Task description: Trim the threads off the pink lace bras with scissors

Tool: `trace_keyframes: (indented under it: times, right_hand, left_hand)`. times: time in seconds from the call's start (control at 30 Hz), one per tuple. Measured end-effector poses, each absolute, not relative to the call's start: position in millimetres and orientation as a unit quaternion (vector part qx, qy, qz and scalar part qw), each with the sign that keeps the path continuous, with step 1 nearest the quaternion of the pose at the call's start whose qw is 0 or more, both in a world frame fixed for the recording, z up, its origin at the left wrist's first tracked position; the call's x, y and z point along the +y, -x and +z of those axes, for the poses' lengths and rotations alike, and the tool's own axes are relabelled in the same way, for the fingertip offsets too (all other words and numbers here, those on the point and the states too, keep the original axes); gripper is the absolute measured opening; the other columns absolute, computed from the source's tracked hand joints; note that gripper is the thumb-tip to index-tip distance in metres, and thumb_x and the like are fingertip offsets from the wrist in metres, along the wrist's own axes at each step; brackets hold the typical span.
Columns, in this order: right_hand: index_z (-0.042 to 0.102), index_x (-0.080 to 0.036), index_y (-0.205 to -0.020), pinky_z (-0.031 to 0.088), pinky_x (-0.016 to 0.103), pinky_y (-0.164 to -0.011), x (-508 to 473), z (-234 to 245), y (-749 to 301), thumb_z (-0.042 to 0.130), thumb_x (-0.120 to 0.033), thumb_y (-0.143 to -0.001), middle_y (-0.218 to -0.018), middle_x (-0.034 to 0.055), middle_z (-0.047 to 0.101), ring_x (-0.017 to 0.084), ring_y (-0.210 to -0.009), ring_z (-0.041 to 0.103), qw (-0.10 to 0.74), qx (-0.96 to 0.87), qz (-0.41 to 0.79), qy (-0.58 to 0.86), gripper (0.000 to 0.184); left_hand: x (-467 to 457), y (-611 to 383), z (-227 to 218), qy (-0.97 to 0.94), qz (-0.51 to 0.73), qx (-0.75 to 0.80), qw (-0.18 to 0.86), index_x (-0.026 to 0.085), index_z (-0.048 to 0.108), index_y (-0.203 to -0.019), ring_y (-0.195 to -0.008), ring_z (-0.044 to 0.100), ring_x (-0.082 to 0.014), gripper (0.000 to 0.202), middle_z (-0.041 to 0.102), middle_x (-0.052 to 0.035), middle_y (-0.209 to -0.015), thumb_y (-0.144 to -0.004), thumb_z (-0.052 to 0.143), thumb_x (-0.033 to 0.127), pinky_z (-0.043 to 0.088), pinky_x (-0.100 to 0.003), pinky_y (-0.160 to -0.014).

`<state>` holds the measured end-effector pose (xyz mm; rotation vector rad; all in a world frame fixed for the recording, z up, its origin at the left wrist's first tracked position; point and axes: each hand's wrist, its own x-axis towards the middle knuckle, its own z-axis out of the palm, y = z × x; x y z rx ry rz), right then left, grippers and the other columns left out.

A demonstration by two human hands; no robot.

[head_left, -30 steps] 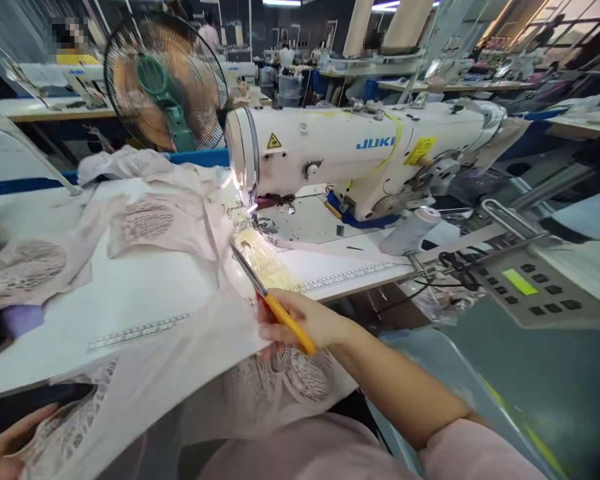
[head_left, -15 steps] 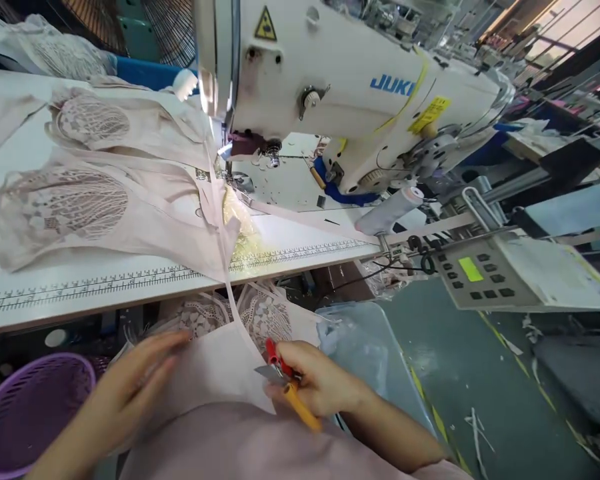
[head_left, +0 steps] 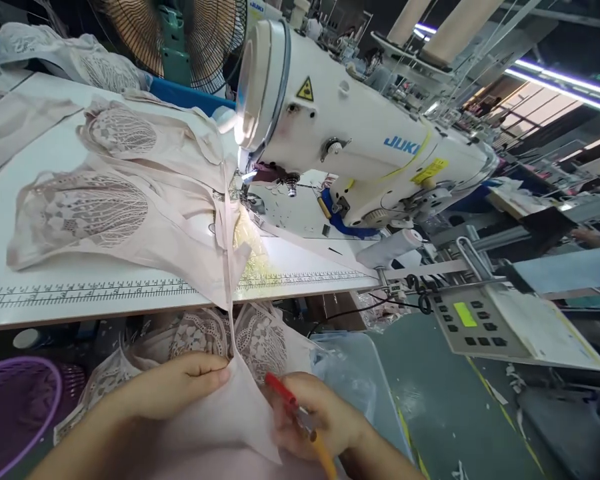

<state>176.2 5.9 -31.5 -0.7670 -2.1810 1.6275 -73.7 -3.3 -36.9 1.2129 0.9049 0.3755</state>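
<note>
pinching fabric (head_left: 240,413), left hand (head_left: 180,387) by basket (head_left: 10,363); right hand (head_left: 325,420) grips scissors (head_left: 281,391)

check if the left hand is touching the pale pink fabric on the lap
Touching. The head view shows the left hand pinching a fold of the pale pink fabric between its fingertips; the right hand grips red-and-yellow-handled scissors beside it.

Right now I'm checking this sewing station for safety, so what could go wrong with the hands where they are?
The left hand pinches the pink fabric close to the scissors in the right hand; a slip could nick a finger or the cloth. The fabric strip runs up over the table edge toward the sewing machine; a tug might drag the lace pieces off.
</note>
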Motion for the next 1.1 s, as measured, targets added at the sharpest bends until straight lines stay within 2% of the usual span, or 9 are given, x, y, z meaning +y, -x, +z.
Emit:
trace_keyframes:
  times: [0.07,0.13,0.2,0.27,0.33,0.4,0.57,0.77,1.1]
  right_hand:
    - [0.045,-0.020,-0.070,0.035,0.022,-0.050,14.9,-28.8,-179.0,0.057,-0.042,-0.073,-0.059,-0.0041,0.046,0.009,-0.053,0.040,0.118,-0.765,0.573,0.269,0.025]
    - [0.046,-0.020,-0.075,0.039,0.023,-0.053,30.7,-22.8,-184.2,0.056,-0.053,-0.075,-0.070,0.0003,0.054,0.012,-0.060,0.047,0.072,-0.754,0.592,0.276,0.035]
    - [0.046,-0.019,-0.078,0.041,0.025,-0.056,51.7,-14.4,-190.2,0.056,-0.068,-0.070,-0.079,0.0041,0.056,0.014,-0.066,0.050,0.029,-0.766,0.577,0.282,0.050]
    - [0.045,-0.019,-0.075,0.039,0.026,-0.055,74.0,-4.7,-193.8,0.054,-0.076,-0.065,-0.074,0.0025,0.052,0.014,-0.062,0.046,-0.035,-0.808,0.521,0.273,0.059]
    - [0.043,-0.019,-0.069,0.036,0.025,-0.053,93.1,5.7,-192.2,0.051,-0.077,-0.066,-0.066,-0.0007,0.046,0.012,-0.057,0.042,-0.129,-0.838,0.469,0.248,0.059]
    - [0.043,-0.019,-0.068,0.033,0.024,-0.051,106.6,16.3,-184.5,0.049,-0.076,-0.070,-0.063,-0.0022,0.043,0.012,-0.055,0.039,-0.207,-0.848,0.432,0.228,0.057]
    - [0.040,-0.019,-0.065,0.026,0.023,-0.048,119.5,38.1,-152.2,0.053,-0.071,-0.072,-0.059,-0.0036,0.040,0.010,-0.050,0.035,-0.296,-0.852,0.374,0.214,0.054]
    - [0.040,-0.019,-0.066,0.025,0.023,-0.048,120.8,47.7,-131.1,0.061,-0.067,-0.069,-0.059,-0.0042,0.040,0.010,-0.051,0.036,-0.329,-0.859,0.323,0.223,0.052]
    - [0.044,-0.019,-0.066,0.025,0.023,-0.048,121.7,36.8,-140.1,0.063,-0.066,-0.069,-0.056,-0.0049,0.041,0.010,-0.051,0.037,-0.280,-0.856,0.374,0.220,0.051]
  left_hand:
    - [-4.9,71.0,-35.8,-0.525,0.184,0.410,0.723,0.019,0.068,-0.079,-0.078,0.060,-0.0191,0.040,0.067,-0.0010,-0.076,-0.085,0.045,0.052,0.049,-0.028,-0.073]
    - [-8.2,68.1,-34.3,-0.506,0.211,0.439,0.712,0.018,0.063,-0.074,-0.070,0.057,-0.0177,0.042,0.064,-0.0011,-0.071,-0.086,0.041,0.052,0.048,-0.027,-0.067]
    - [-11.7,65.7,-33.6,-0.514,0.234,0.480,0.672,0.019,0.055,-0.066,-0.062,0.051,-0.0157,0.042,0.056,0.0002,-0.065,-0.086,0.038,0.051,0.044,-0.026,-0.061]
    - [-14.6,64.0,-34.7,-0.553,0.236,0.511,0.615,0.020,0.044,-0.060,-0.059,0.045,-0.0142,0.040,0.046,0.0021,-0.061,-0.086,0.036,0.049,0.040,-0.025,-0.057]
    - [-16.8,63.1,-37.1,-0.595,0.229,0.533,0.556,0.022,0.036,-0.058,-0.058,0.042,-0.0141,0.038,0.041,0.0029,-0.060,-0.087,0.033,0.046,0.037,-0.025,-0.056]
    - [-18.6,63.0,-39.7,-0.625,0.217,0.547,0.513,0.022,0.032,-0.058,-0.060,0.044,-0.0148,0.036,0.041,0.0025,-0.060,-0.088,0.031,0.043,0.036,-0.025,-0.057]
    - [-21.7,65.3,-40.4,-0.634,0.204,0.555,0.498,0.023,0.028,-0.057,-0.058,0.042,-0.0149,0.037,0.040,0.0027,-0.060,-0.088,0.029,0.042,0.034,-0.025,-0.056]
    - [-23.5,70.5,-38.5,-0.622,0.215,0.550,0.514,0.023,0.024,-0.057,-0.057,0.036,-0.0138,0.036,0.032,0.0044,-0.058,-0.087,0.028,0.044,0.030,-0.026,-0.055]
    - [-24.9,78.6,-34.1,-0.602,0.222,0.528,0.556,0.022,0.031,-0.058,-0.059,0.037,-0.0143,0.038,0.034,0.0035,-0.061,-0.087,0.030,0.047,0.031,-0.026,-0.057]
